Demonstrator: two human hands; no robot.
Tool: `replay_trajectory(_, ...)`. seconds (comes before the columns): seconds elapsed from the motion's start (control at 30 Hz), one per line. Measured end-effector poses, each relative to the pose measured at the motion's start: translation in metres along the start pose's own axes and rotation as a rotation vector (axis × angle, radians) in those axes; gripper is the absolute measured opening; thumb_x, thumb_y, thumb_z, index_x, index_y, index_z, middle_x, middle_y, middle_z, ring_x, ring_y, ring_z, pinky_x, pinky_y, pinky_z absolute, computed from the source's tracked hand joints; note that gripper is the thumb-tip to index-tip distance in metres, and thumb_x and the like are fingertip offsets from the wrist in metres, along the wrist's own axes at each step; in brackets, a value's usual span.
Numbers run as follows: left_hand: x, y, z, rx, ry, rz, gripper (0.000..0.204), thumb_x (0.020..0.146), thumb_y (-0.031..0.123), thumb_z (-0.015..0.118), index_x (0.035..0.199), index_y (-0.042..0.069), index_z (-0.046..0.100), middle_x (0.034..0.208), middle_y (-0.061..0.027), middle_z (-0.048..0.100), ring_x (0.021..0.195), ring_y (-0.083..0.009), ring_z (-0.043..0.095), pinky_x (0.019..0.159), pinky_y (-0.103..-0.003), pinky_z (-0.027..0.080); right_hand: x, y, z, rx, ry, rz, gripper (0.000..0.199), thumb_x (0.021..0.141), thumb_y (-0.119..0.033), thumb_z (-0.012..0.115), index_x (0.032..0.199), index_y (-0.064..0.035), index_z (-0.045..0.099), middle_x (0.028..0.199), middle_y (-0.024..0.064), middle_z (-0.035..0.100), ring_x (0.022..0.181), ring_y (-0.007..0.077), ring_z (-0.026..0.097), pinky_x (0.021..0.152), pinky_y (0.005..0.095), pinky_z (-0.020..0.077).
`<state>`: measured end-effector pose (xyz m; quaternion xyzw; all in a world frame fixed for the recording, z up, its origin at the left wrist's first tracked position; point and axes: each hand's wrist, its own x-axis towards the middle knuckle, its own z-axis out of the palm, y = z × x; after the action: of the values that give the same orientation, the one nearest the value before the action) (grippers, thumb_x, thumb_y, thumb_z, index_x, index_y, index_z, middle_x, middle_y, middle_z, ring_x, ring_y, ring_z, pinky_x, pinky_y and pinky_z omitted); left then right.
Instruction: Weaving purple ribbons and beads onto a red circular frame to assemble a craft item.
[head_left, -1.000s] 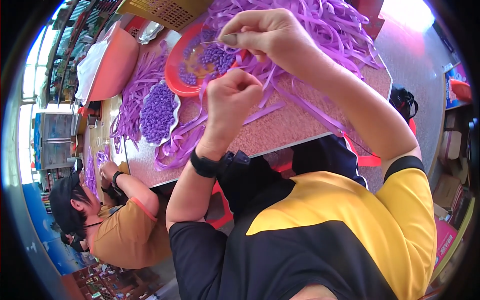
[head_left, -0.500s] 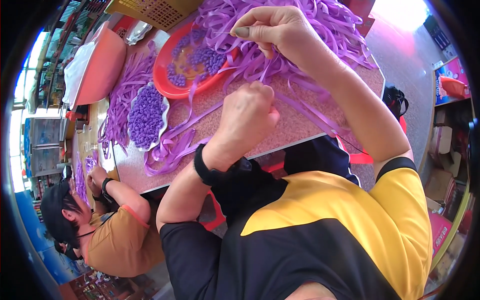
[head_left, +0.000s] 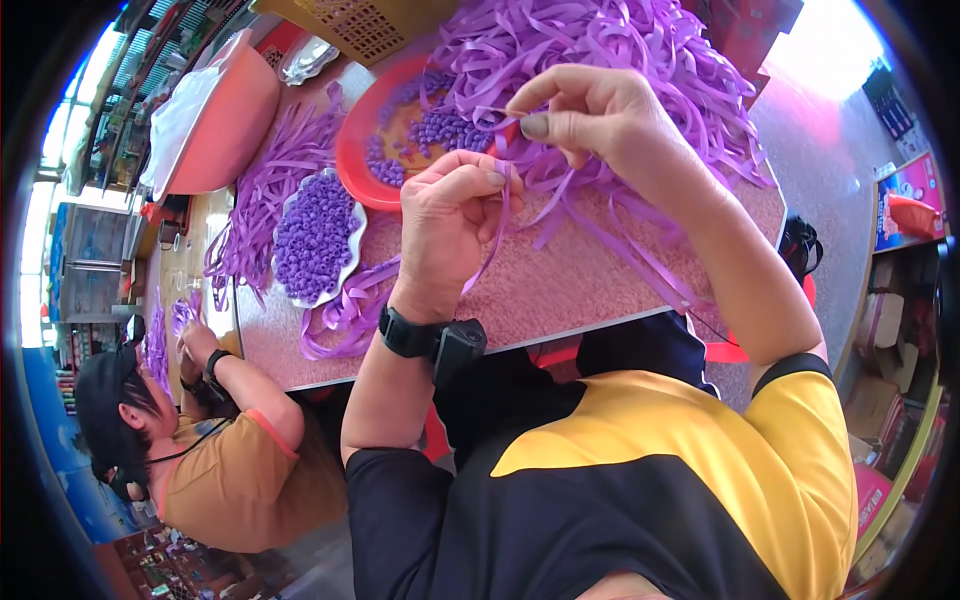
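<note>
My left hand [head_left: 440, 225] pinches a narrow purple ribbon [head_left: 490, 262] between thumb and forefinger, and its tail hangs down beside the palm. Just up and to the right, my right hand [head_left: 605, 120] has thumb and forefinger closed on a thin needle [head_left: 492, 110], whose tip points left over the ribbon. Beyond both hands lies a red plate [head_left: 350, 150] with loose purple beads [head_left: 450, 130]. A large heap of purple ribbons [head_left: 610, 45] spreads behind my right hand. To the left, a white scalloped dish [head_left: 357, 240] is full of purple beads [head_left: 315, 235].
More ribbons [head_left: 270, 180] lie left of the plate on the speckled table [head_left: 540, 290]. A pink basin [head_left: 235, 120] and a yellow basket [head_left: 350, 25] stand at the far side. At the lower left, a co-worker in an orange shirt [head_left: 235, 485] handles purple ribbon.
My left hand has turned from a fist and now shows a pinched ribbon. My right hand has come down and closer to it, bringing the needle to the ribbon.
</note>
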<state>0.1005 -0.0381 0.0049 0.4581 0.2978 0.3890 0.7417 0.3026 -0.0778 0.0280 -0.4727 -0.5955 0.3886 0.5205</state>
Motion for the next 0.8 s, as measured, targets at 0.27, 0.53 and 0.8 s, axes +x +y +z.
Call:
replay_trajectory(0.27,-0.001,-0.002,-0.006,0.011,-0.017,0.019,0.008,0.09,0.003,0.058,0.094,-0.001,0.063,0.085,-0.0148,0.07,0.062,-0.0166,0.068,0.043,-0.022,0.04,0.0,0.01,0.009,0.054,-0.173,0.085,0.018,0.09,-0.006,0.069,0.107,0.0002,0.067,0.09,0.0011,0.068,0.087,0.0063,0.062,0.077,0.0214,0.0484)
replay_trajectory(0.53,-0.005,-0.002,-0.007,-0.019,0.042,0.029,0.006,0.089,0.002,0.06,0.092,-0.002,0.064,0.085,-0.015,0.071,0.057,-0.0115,0.06,0.043,-0.021,0.039,0.001,0.006,0.008,-0.025,-0.238,0.124,0.009,0.088,-0.008,0.068,0.094,-0.0015,0.067,0.079,-0.0029,0.06,0.073,0.0043,0.053,0.065,0.0203,0.0407)
replay_trajectory(0.8,-0.006,0.005,-0.009,-0.153,0.001,-0.025,0.008,0.092,0.004,0.058,0.096,0.0,0.063,0.093,-0.0133,0.069,0.066,-0.015,0.061,0.051,-0.025,0.045,-0.001,-0.005,0.011,-0.074,-0.136,0.014,0.01,0.09,-0.006,0.064,0.098,0.0001,0.068,0.083,-0.0017,0.061,0.076,0.0081,0.055,0.067,0.0236,0.0448)
